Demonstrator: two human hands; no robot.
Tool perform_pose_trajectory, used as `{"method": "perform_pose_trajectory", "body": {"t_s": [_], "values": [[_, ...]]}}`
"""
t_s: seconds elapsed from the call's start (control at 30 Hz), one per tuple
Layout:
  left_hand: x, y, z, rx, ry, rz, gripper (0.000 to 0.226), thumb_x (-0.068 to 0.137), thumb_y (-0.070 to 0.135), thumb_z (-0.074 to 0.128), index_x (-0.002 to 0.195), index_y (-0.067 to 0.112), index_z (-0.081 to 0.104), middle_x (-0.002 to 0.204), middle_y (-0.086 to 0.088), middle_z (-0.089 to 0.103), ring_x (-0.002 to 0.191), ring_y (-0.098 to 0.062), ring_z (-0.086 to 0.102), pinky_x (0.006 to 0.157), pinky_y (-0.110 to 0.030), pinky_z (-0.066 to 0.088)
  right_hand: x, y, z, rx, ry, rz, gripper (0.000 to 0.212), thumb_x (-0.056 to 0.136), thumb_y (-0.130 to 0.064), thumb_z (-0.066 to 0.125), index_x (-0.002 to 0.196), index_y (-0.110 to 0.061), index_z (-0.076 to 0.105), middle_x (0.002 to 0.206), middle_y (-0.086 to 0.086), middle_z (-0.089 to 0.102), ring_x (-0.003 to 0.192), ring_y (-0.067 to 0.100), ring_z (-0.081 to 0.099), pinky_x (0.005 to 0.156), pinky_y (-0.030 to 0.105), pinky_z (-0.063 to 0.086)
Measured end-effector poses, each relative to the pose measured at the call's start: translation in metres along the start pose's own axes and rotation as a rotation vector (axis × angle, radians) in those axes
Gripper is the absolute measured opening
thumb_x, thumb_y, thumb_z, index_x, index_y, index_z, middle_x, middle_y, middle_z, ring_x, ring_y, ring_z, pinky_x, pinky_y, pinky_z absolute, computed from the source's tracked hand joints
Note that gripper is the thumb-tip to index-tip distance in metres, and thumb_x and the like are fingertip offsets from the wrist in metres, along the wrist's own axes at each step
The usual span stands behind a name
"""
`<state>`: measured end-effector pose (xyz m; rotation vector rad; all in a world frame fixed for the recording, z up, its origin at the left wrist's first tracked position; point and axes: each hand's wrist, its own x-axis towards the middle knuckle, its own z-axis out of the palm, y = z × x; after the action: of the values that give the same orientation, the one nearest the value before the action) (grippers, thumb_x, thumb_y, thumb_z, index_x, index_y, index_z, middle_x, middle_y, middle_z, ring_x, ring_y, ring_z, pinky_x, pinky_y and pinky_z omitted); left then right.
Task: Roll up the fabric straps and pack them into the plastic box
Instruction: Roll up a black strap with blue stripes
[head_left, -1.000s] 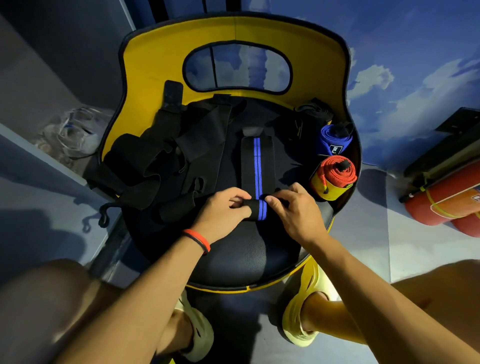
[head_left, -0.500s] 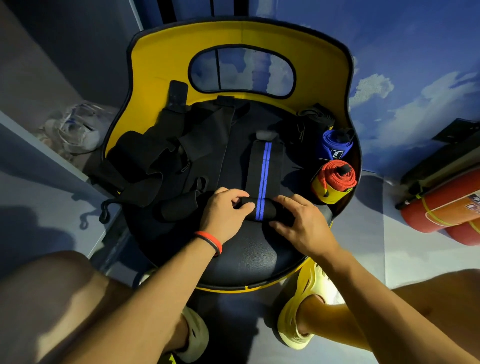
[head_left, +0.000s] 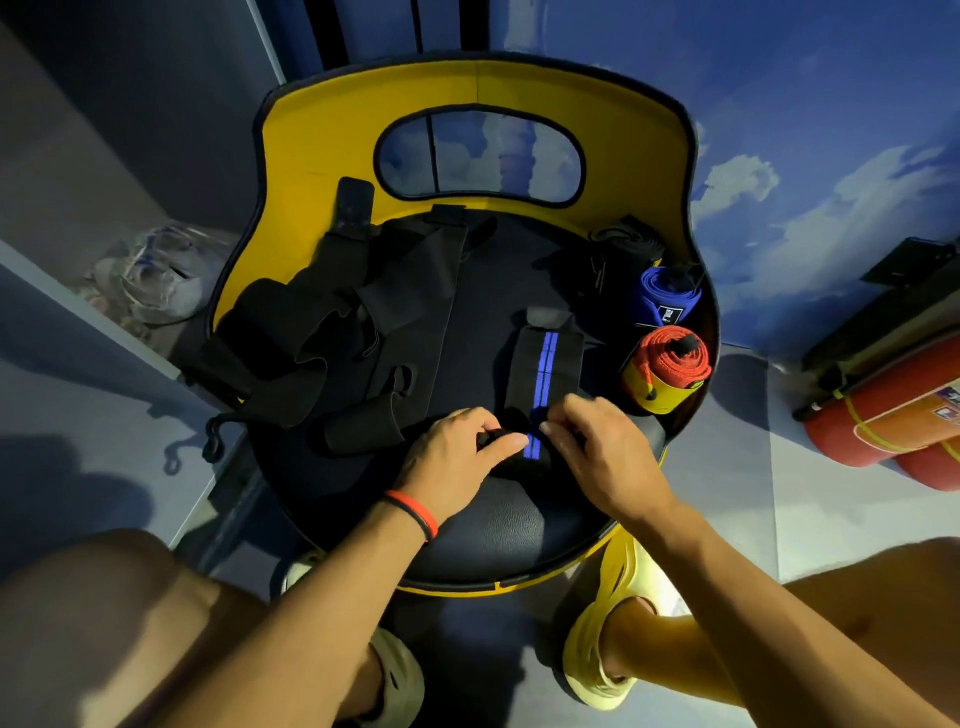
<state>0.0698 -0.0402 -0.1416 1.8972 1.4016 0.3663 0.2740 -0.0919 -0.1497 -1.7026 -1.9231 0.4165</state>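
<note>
One strap, left hand gripping, right hand repinching

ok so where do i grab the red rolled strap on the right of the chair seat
Pinch across the round body of the red rolled strap, just below its spiral end, which tilts up. Come from above on the open seat side, to its left: the chair wall hugs its right and the blue roll sits just behind it.
</note>
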Motion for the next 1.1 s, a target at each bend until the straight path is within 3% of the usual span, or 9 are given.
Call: {"method": "perform_pose_trajectory", "body": {"t_s": [0.1, 0.17, 0.33, 0.4, 0.5, 0.63, 0.8, 0.97, 1.1], "values": [[0.009, 0.005, -0.001, 0.081, -0.002, -0.063, 0.045, 0.094, 0.062, 0.052, 0.096, 0.019, 0.065, 0.094, 0.003, 0.064, 0.087, -0.017, 0.060, 0.072, -0.033, 0.047, -0.007, -0.002, -0.006, 0.079, -0.093, 0.016, 0.040, 0.091, -0.057, 0.064, 0.112, -0.022, 0.062, 0.107, -0.007, 0.059, 0.098, 0.010, 0.054, 0.088, 0.027, 0.046], [0.015, 0.009, -0.001, 0.087, -0.015, -0.096, 0.053, 0.093, 0.065, 0.050, 0.083, 0.014, 0.061, 0.078, -0.001, 0.062, 0.073, -0.019, 0.058, 0.063, -0.033, 0.042, -0.010, 0.005, -0.007, 0.112, -0.142, 0.047, 0.050, 0.085, -0.047, 0.076, 0.124, -0.020, 0.062, 0.119, -0.007, 0.051, 0.108, 0.008, 0.050, 0.096, 0.026, 0.046], [0.018, 0.013, -0.005, 0.138, -0.004, -0.141, 0.061, 0.094, 0.064, 0.049, 0.059, 0.016, 0.037, 0.059, -0.001, 0.040, 0.055, -0.018, 0.039, 0.056, -0.033, 0.032, 0.000, 0.011, -0.009, 0.215, -0.230, 0.163, 0.054, 0.083, -0.052, 0.077, 0.127, -0.023, 0.068, 0.110, -0.008, 0.056, 0.106, 0.013, 0.054, 0.095, 0.031, 0.047], [0.015, 0.010, -0.002, 0.179, 0.140, -0.052, 0.047, 0.097, 0.055, 0.052, 0.066, 0.020, 0.048, 0.075, 0.002, 0.049, 0.068, -0.015, 0.047, 0.062, -0.033, 0.039, 0.001, 0.007, -0.006, 0.275, -0.201, 0.183, 0.043, 0.083, -0.050, 0.078, 0.118, -0.029, 0.064, 0.103, -0.011, 0.060, 0.098, 0.011, 0.059, 0.087, 0.027, 0.049], [0.008, 0.003, -0.001, -0.110, 0.228, 0.128, 0.007, 0.095, 0.031, 0.064, 0.094, 0.025, 0.067, 0.100, 0.011, 0.058, 0.090, -0.003, 0.057, 0.080, -0.021, 0.048, 0.002, 0.003, -0.002, 0.333, -0.119, 0.242, 0.036, 0.085, -0.049, 0.075, 0.109, -0.029, 0.057, 0.095, -0.015, 0.063, 0.090, 0.005, 0.061, 0.080, 0.022, 0.049], [0.006, -0.009, -0.009, -0.423, -0.052, 0.049, 0.040, 0.081, 0.014, 0.080, 0.116, 0.029, 0.070, 0.114, 0.009, 0.061, 0.107, 0.000, 0.060, 0.088, -0.018, 0.054, 0.005, 0.002, -0.001, 0.266, -0.050, 0.258, 0.045, 0.084, -0.061, 0.065, 0.111, -0.026, 0.064, 0.101, -0.006, 0.060, 0.093, 0.007, 0.057, 0.083, 0.024, 0.047], [0.008, -0.013, -0.009, -0.382, -0.044, 0.007, 0.040, 0.081, 0.026, 0.082, 0.117, 0.040, 0.072, 0.107, 0.010, 0.063, 0.100, 0.001, 0.061, 0.086, -0.015, 0.048, 0.000, -0.006, -0.002, 0.048, -0.022, 0.248, 0.056, 0.093, -0.064, 0.050, 0.124, -0.022, 0.070, 0.100, -0.001, 0.063, 0.095, 0.015, 0.055, 0.080, 0.030, 0.049], [0.009, -0.004, -0.002, -0.243, 0.018, 0.010, 0.033, 0.088, 0.039, 0.074, 0.122, 0.036, 0.071, 0.109, 0.012, 0.054, 0.100, -0.002, 0.057, 0.084, -0.011, 0.043, 0.001, -0.012, -0.010, 0.081, 0.024, 0.256, 0.038, 0.100, -0.044, 0.058, 0.125, -0.018, 0.070, 0.115, 0.002, 0.073, 0.105, 0.020, 0.066, 0.088, 0.037, 0.054], [0.017, 0.002, 0.000, -0.375, 0.052, -0.114, 0.030, 0.084, 0.045, 0.076, 0.112, 0.035, 0.072, 0.103, 0.009, 0.063, 0.094, -0.009, 0.065, 0.086, -0.038, 0.059, 0.003, -0.006, -0.018, 0.067, -0.143, 0.220, 0.057, 0.090, -0.057, 0.062, 0.138, -0.026, 0.058, 0.127, -0.001, 0.068, 0.114, 0.018, 0.064, 0.095, 0.039, 0.054]]}}
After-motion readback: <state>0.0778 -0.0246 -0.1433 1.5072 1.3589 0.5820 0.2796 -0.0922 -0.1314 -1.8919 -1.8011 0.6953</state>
